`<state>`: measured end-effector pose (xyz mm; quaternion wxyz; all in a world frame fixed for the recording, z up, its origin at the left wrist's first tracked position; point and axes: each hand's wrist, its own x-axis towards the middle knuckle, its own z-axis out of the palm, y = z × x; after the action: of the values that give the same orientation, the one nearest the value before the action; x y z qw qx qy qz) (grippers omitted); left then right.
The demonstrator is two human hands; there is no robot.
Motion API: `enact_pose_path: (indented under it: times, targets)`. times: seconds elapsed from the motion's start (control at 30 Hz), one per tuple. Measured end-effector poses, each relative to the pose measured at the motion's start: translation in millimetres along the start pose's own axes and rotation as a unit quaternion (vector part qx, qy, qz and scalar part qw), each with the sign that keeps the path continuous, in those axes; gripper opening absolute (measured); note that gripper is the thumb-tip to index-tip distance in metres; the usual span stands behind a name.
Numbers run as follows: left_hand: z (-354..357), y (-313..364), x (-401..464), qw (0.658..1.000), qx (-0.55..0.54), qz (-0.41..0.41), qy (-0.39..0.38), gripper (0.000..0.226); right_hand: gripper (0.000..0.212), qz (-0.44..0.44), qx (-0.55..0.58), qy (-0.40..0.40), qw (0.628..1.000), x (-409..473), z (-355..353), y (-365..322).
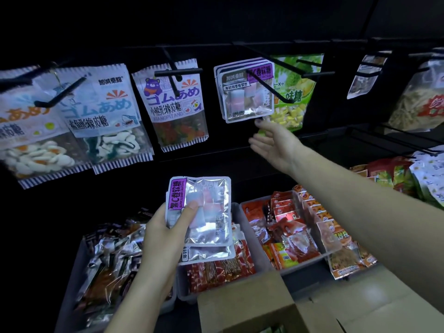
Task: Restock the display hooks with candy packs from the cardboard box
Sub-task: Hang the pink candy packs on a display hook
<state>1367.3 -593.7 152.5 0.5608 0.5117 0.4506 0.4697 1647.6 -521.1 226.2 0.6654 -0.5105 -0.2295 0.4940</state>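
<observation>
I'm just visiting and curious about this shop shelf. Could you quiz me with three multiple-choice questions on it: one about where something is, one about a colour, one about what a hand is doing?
1. Where do the matching silver packs hang?
A. left of the green durian candy bag
B. right of it
C. in a bin

2. What colour is the label strip on the packs in the left hand?
A. yellow
B. purple
C. orange

3. What is the right hand doing?
A. gripping a hook
B. holding a pack
C. open, holding nothing

Answers: 1 A, the green bag hangs just to their right. 2 B, purple strip along the held packs. 3 C, its fingers are spread below the hung packs.
</observation>
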Motion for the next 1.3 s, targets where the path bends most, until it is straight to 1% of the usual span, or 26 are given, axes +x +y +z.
enact_pose_path:
  times: [0.07,0.1,0.13,0.2,0.3,0.33,0.4,0.43,0.47,0.57,0.63,0.7,0.77,0.83,0.87,0.97,1.0,1.03,1.17,1.23,1.3]
  targets:
    - [1,-1,-1,1.0,0.002,0.0,-0.003,0.01,0.037,0.019,-0.039,0.007,0.999,-19,-8,15]
    - [2,-2,-2,1.0,0.004,0.001,-0.005,0.011,0.032,0.035,-0.057,0.004,0.998,-30,-11,24]
    - [3,-2,-3,1.0,0.006,0.003,-0.007,0.011,0.034,0.053,-0.077,-0.005,0.996,-42,-13,32]
    - [3,-4,-3,1.0,0.009,0.005,-0.006,0.009,0.041,0.092,-0.125,-0.053,0.986,-68,-16,47]
    - [4,-6,-4,1.0,0.012,0.009,-0.007,0.01,0.054,0.125,-0.227,-0.158,0.953,-108,-12,62]
    - [5,-6,-5,1.0,0.014,0.011,-0.008,0.012,0.057,0.124,-0.261,-0.177,0.941,-118,-10,66]
    - [7,-5,-7,1.0,0.015,0.01,-0.017,0.016,0.065,0.114,-0.317,-0.179,0.925,-135,-3,75]
    - [9,-5,-9,1.0,0.011,0.003,-0.021,0.016,0.067,0.097,-0.339,-0.164,0.921,-140,-1,81]
    - [10,-4,-11,1.0,0.005,-0.004,-0.025,0.017,0.065,0.077,-0.351,-0.147,0.922,-143,0,87]
    - [11,-4,-16,0.999,-0.001,-0.028,-0.029,0.019,0.043,0.041,-0.324,-0.119,0.938,-147,-3,96]
    - [11,-5,-17,0.999,-0.01,-0.039,-0.025,0.017,0.029,0.041,-0.289,-0.118,0.949,-149,-9,96]
    - [11,-5,-19,0.999,-0.005,-0.028,-0.024,0.016,0.02,0.044,-0.257,-0.122,0.958,-152,-16,95]
    - [13,-5,-22,0.999,0.007,-0.009,-0.035,0.019,0.019,0.048,-0.24,-0.115,0.963,-154,-22,96]
    - [15,-4,-24,0.999,0.022,0.004,-0.041,0.019,0.026,0.047,-0.244,-0.101,0.963,-154,-27,95]
    - [15,-5,-24,0.998,0.039,0.013,-0.041,0.018,0.034,0.045,-0.252,-0.093,0.962,-154,-29,93]
    - [14,-5,-22,0.994,0.089,0.04,-0.047,0.013,0.069,0.041,-0.278,-0.077,0.957,-151,-32,84]
    - [14,-5,-22,0.993,0.095,0.043,-0.052,0.011,0.075,0.044,-0.284,-0.08,0.955,-150,-32,80]
    - [14,-6,-21,0.992,0.101,0.046,-0.056,0.011,0.074,0.051,-0.288,-0.084,0.953,-149,-32,77]
    - [12,-7,-19,0.989,0.122,0.051,-0.06,0.008,0.05,0.087,-0.299,-0.092,0.946,-147,-29,75]
    - [12,-7,-19,0.989,0.124,0.058,-0.055,0.005,0.039,0.092,-0.292,-0.112,0.945,-147,-34,79]
    - [11,-9,-18,0.99,0.122,0.06,-0.042,0.017,0.035,0.093,-0.27,-0.121,0.951,-147,-40,81]
